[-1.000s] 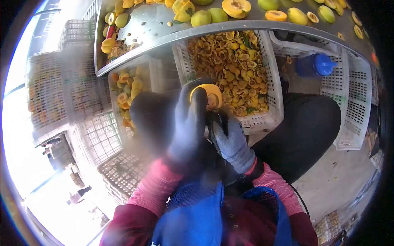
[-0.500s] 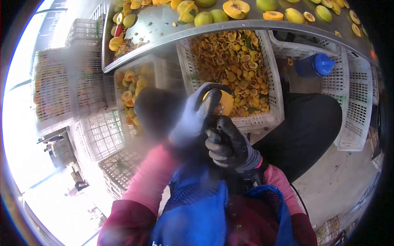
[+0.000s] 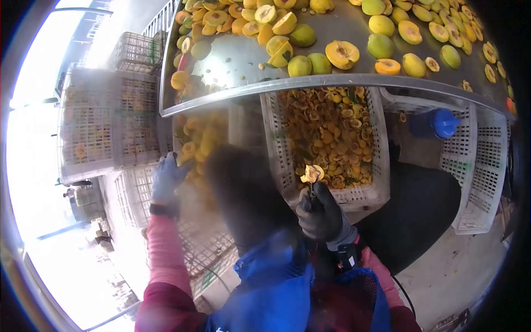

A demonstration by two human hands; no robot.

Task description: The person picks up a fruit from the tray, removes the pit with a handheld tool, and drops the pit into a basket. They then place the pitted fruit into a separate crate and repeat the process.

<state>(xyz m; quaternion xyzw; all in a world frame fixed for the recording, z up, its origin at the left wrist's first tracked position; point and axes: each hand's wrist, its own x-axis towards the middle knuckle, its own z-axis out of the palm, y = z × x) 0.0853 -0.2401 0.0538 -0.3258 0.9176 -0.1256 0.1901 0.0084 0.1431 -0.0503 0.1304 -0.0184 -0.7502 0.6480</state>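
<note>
My right hand [image 3: 322, 217], in a grey-black glove, is closed round a pitting tool [image 3: 311, 189], whose handle is mostly hidden in the fingers. A ragged yellow peach core [image 3: 312, 174] sits on the tool's tip, near the front of a white crate [image 3: 272, 130] of peach scraps [image 3: 326, 127]. Off to the left, my left hand [image 3: 169, 178], gloved too, reaches to the edge of a crate of yellow peach halves [image 3: 202, 133]. Its fingers look spread, with no fruit visible in them; haze blurs that area.
A metal table [image 3: 249, 61] with a raised rim carries whole and halved peaches. Filled crates [image 3: 88, 127] are stacked at left. At right are a blue jug [image 3: 442, 123] and white crates [image 3: 481, 160]. My knees flank the scrap crate.
My left hand has left the peach it held by my right hand and moved left to the peach-half crate. A core now shows on the tool's tip. The view has shifted.
</note>
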